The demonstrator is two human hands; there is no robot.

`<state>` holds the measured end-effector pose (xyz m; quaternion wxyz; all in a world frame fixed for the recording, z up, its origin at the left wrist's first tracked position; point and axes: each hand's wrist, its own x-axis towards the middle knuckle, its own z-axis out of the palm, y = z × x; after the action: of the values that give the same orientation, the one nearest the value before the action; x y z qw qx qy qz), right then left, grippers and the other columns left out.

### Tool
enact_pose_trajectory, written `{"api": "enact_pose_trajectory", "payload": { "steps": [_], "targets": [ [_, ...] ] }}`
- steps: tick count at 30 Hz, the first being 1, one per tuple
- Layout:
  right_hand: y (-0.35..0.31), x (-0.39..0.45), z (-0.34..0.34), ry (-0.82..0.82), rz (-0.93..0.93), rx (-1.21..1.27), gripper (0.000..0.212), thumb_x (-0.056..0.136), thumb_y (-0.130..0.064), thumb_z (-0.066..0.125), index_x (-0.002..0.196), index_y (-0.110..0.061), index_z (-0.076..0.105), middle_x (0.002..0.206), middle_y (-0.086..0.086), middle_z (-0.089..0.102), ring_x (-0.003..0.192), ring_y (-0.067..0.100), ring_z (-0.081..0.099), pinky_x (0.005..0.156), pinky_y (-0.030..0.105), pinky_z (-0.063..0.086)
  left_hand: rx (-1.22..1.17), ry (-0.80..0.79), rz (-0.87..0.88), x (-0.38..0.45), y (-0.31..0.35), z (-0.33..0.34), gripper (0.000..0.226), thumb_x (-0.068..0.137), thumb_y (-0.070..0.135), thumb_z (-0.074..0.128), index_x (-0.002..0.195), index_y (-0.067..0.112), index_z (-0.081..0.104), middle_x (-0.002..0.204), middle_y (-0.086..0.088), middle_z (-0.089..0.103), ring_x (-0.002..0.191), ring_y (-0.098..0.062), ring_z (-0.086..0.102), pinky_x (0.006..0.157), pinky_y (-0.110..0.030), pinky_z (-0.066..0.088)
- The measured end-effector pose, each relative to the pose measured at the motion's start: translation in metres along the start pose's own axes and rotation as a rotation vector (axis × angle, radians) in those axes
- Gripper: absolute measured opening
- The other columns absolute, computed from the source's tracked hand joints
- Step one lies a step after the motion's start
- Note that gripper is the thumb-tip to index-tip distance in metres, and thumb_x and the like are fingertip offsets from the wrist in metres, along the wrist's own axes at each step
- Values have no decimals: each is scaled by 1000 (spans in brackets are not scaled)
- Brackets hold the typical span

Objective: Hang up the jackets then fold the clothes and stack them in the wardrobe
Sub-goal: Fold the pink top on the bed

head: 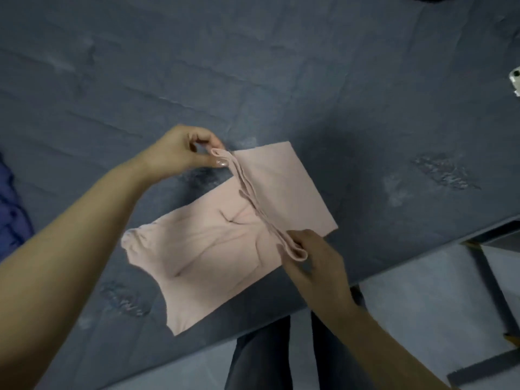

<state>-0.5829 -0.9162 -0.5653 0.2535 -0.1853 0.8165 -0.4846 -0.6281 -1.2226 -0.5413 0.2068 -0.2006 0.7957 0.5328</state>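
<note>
Here we stand by the bed, our legs (295,356) in dark jeans. Our right hand (312,266) pinches the near end of a raised fold in the pink top (213,254). Our left hand (183,150) pinches the far end. The top lies on the blue sheet (253,66). A purple cloth (11,209) sits far left.

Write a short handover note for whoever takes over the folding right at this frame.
Left hand pinches the far end of the raised fold; right hand pinches the near end.
The pink top lies on the blue-grey bed sheet, mid-fold, one part doubled over.
A blue garment lies at the left edge.
Left: finish this fold, stack it in the wardrobe, which is out of view.
</note>
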Motion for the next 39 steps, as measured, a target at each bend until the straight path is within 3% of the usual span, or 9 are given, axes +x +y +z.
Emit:
{"api": "enact_pose_trajectory", "payload": {
  "steps": [3,9,13,17,22,26,29,35,39],
  "targets": [
    [1,-21,69,-131,-72,-123,16,84,-2,69,98,-8,68,82,-10,57,74,1,51,70,11,44,-53,32,-81,-47,-56,-16,18,75,-14,70,92,-9,66,106,-21,69,98,-27,64,93,-34,50],
    [3,-42,167,-362,-142,-187,27,82,-6,63,108,-9,66,96,2,65,84,14,58,72,20,46,65,190,-39,-105,-166,-19,20,74,-17,72,80,2,67,101,-15,65,82,9,63,81,-5,44],
    [20,-49,212,-570,-163,-339,26,87,-7,58,113,-9,63,112,4,61,102,18,54,83,30,49,399,284,-37,-129,-227,-17,31,67,-21,66,80,5,75,115,-14,66,104,-28,61,92,-21,42],
    [41,-60,229,-795,-257,-658,36,82,-3,57,117,-7,61,122,8,52,117,24,44,105,32,36,580,237,-87,-139,-256,0,26,76,0,65,96,13,77,132,-11,60,120,-35,53,101,-44,39],
    [54,-70,237,-687,-471,-868,78,72,-5,62,146,-15,42,157,10,32,144,30,31,118,45,27,281,389,-276,-126,-264,11,44,75,55,44,95,19,60,105,-1,59,107,-24,50,97,-41,37],
    [58,-58,245,-656,-536,-961,71,78,-19,75,144,-20,48,154,2,38,141,23,37,115,43,33,424,335,-415,-109,-275,12,41,84,56,64,105,23,53,101,4,56,105,-20,49,94,-38,29],
    [51,-51,235,-616,-475,-627,46,84,-4,69,129,-11,63,139,5,57,130,25,52,107,43,44,342,222,-474,-106,-272,6,32,86,45,68,90,15,57,93,-4,57,99,-25,55,87,-34,39],
    [-14,-52,152,-434,172,79,18,103,-18,47,101,-20,65,78,-6,64,71,3,55,65,20,44,-290,265,-396,-152,-211,4,26,88,6,67,107,23,59,79,12,60,60,-5,49,47,-14,39],
    [-83,-47,70,-284,370,363,23,100,-24,50,97,-29,73,97,-12,73,89,1,66,77,11,49,-703,169,-342,-190,-137,3,22,89,0,57,87,13,75,79,4,72,62,-2,64,51,-12,47]
  ]
}}
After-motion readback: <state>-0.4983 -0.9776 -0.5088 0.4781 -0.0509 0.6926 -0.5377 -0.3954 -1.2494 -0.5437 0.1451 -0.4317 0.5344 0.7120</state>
